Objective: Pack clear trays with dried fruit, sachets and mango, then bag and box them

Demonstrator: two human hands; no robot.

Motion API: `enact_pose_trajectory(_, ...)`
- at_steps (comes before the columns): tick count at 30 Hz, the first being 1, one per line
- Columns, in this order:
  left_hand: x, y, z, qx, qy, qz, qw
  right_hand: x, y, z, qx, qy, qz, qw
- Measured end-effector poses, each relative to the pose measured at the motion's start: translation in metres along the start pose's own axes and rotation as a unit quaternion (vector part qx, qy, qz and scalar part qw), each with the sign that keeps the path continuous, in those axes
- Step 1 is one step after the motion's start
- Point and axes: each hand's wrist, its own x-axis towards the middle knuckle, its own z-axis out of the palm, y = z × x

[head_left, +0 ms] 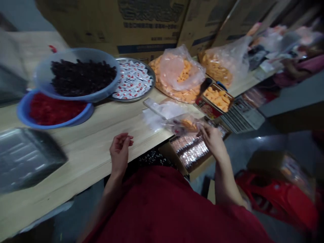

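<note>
The left hand hangs near the front edge of the pale wood-grain table, its fingers loosely curled; whether they pinch anything small I cannot tell. Bare tabletop stretches beyond it and to its left, as far as the round blue plastic basin of shredded-looking red pieces. The right hand is out past the table edge, fingers narrowed on the end of a clear, crinkled plastic pouch with orange and dark contents; the pouch extends leftward from the fingertips.

Room is tighter there: just below sits an open brown cardboard carton with rows of shiny packets, and just beyond stands a rectangular red-sided tin heaped with knobbly orange pieces. Left of the pouch lie thin, whitish plastic sheets. Farther beyond the left hand, a round shiny metal tray carries small white-and-red sachets.
</note>
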Motion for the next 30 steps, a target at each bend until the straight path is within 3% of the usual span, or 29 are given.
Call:
enact_pose_trajectory(3, -0.005, -0.001, 0.007, 0.03, -0.017, 0.013, 0.999, -0.034, 0.027, -0.044, 0.036, 0.047, 0.079, 0.995)
enact_pose_trajectory(6, -0.014, 0.014, 0.028, 0.101, -0.092, 0.093, 0.986, -0.065, 0.035, -0.063, 0.018, 0.064, 0.089, 0.994)
enact_pose_trajectory(9, -0.029, 0.034, 0.065, 0.19, -0.235, 0.213, 0.929, -0.078, 0.02, -0.046, 0.009, -0.006, 0.029, 1.0)
enact_pose_trajectory(11, -0.039, 0.043, 0.093, 0.211, -0.348, 0.244, 0.88, -0.079, 0.005, -0.023, 0.031, -0.072, -0.022, 0.997)
enact_pose_trajectory(13, -0.045, 0.046, 0.115, 0.201, -0.434, 0.203, 0.855, -0.077, -0.006, 0.0, 0.032, -0.119, -0.046, 0.991)
enact_pose_trajectory(15, -0.046, 0.044, 0.129, 0.196, -0.484, 0.132, 0.842, -0.076, -0.009, 0.015, 0.02, -0.126, -0.043, 0.991)
enact_pose_trajectory(17, -0.044, 0.039, 0.135, 0.217, -0.51, 0.087, 0.827, -0.077, -0.005, 0.022, 0.026, -0.103, -0.032, 0.994)
enact_pose_trajectory(20, -0.04, 0.029, 0.137, 0.264, -0.516, 0.076, 0.812, -0.078, 0.012, 0.02, 0.093, -0.086, -0.032, 0.991)
enact_pose_trajectory(23, -0.039, 0.018, 0.139, 0.291, -0.481, 0.065, 0.824, -0.07, 0.057, 0.011, 0.198, -0.091, -0.019, 0.976)
enact_pose_trajectory(25, -0.039, 0.01, 0.139, 0.293, -0.455, 0.062, 0.839, -0.058, 0.108, 0.005, 0.234, -0.027, 0.049, 0.971)
enact_pose_trajectory(27, -0.037, 0.004, 0.138, 0.295, -0.432, 0.056, 0.85, -0.042, 0.171, 0.001, 0.178, 0.103, 0.168, 0.964)
enact_pose_trajectory(28, -0.035, 0.002, 0.137, 0.302, -0.425, 0.047, 0.852, -0.034, 0.203, 0.0, 0.118, 0.135, 0.237, 0.955)
enact_pose_trajectory(30, -0.032, -0.002, 0.135, 0.322, -0.414, 0.028, 0.851, -0.019, 0.259, 0.002, 0.046, 0.128, 0.324, 0.936)
